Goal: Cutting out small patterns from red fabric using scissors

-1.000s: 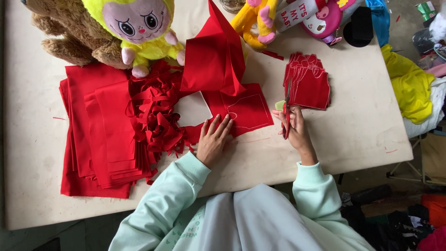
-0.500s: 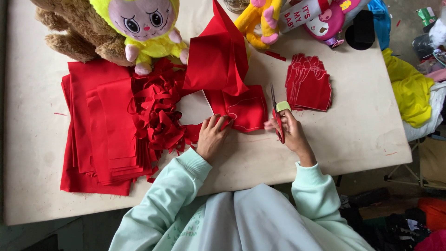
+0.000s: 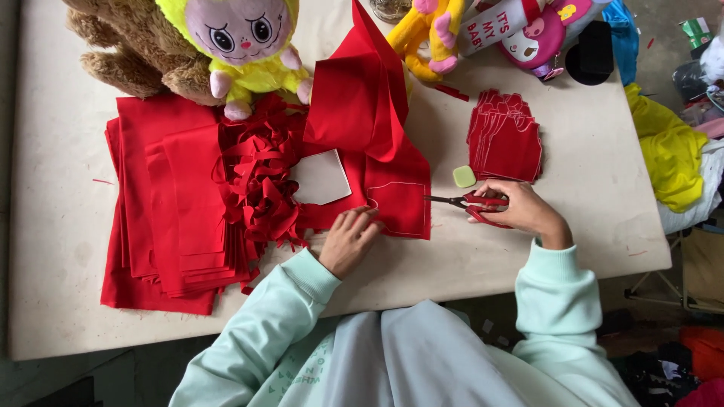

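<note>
Just left of the right hand (image 3: 520, 211), whose grip is closed round red-handled scissors (image 3: 471, 203), a marked red cloth piece (image 3: 398, 202) lies flat on the table (image 3: 588, 226). The left hand (image 3: 348, 240) lies flat, holding nothing, pinning the cloth's lower edge steady for the blades. No containers show; cut red pieces (image 3: 505, 139) sit stacked beyond the scissors.

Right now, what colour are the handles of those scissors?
Red, like the cloth. The scissors sit in the right hand, clearest in the head view.
</note>
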